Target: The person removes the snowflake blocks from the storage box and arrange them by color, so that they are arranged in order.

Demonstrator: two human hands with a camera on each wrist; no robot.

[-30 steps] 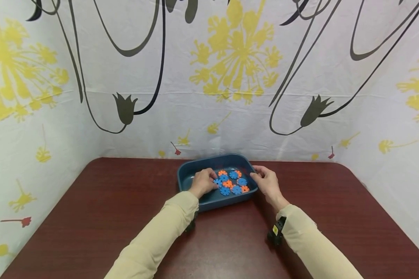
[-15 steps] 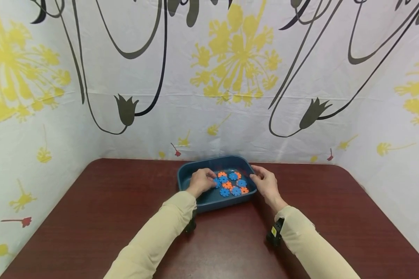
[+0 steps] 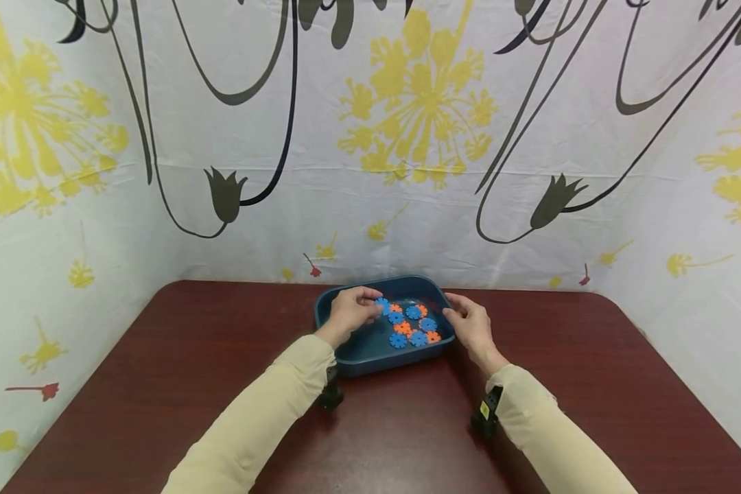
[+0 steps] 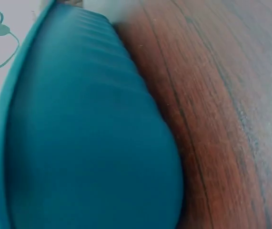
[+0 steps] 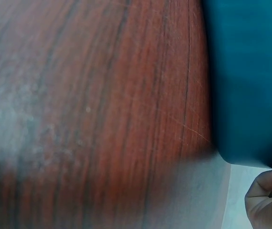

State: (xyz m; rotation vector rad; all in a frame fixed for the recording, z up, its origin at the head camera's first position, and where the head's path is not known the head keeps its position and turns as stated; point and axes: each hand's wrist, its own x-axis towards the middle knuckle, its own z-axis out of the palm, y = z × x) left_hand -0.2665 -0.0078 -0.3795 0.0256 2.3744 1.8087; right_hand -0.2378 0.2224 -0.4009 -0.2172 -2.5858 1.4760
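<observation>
A dark blue plastic bin (image 3: 377,362) stands toward the far edge of the table. Inside it, toward its right side, lie several blue and orange toothed interlocking discs (image 3: 402,328). My left hand (image 3: 348,314), over the bin's left part, pinches a blue interlocking disc (image 3: 383,306) between thumb and fingers. At the right end of the bin, my right hand (image 3: 474,328) grips the rim, thumb on the near side. The left wrist view is filled by the bin's outer wall (image 4: 88,129); the right wrist view catches part of the right hand (image 5: 267,198) below the bin's corner.
The dark red wood-grain table (image 3: 191,398) runs back to a white patterned curtain (image 3: 272,240) close behind the bin. More curtain encloses both sides. Each wrist carries a small black camera (image 3: 486,412) below a beige sleeve.
My left hand has lifted a blue disc from beside the pile, moving slightly up and left. The right hand keeps its grip on the rim, and the bin has barely shifted.
</observation>
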